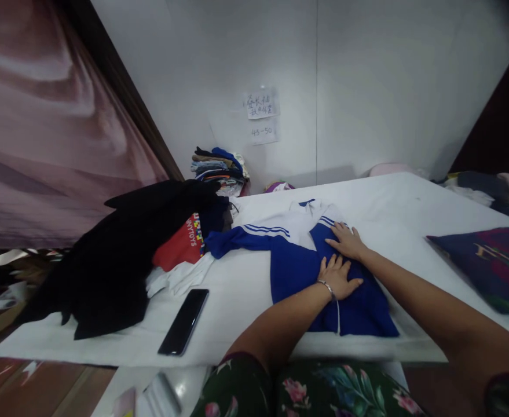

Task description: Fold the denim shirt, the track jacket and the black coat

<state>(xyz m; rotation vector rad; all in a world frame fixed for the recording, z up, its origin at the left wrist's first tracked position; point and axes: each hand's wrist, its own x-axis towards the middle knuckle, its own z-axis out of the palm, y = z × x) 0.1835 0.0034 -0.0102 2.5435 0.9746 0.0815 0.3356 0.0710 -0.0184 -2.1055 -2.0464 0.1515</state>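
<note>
A blue and white jacket (295, 272) with striped sleeves lies spread on the white table (241, 313). Its left-hand sleeve stretches out toward the dark pile, while the other sleeve is folded in across the body. My left hand (339, 278), with a bracelet at the wrist, rests flat on the blue body, fingers spread. Just above it, my right hand (347, 240) presses on the folded sleeve near its white stripes, fingers also apart. Neither hand grips the cloth.
Black clothing (106, 260), a red printed cloth (178, 246) and a phone (183, 322) lie to the left. Folded clothes (218, 168) are stacked by the wall under paper notes (262, 104). A dark patterned cloth (493, 260) lies at the right.
</note>
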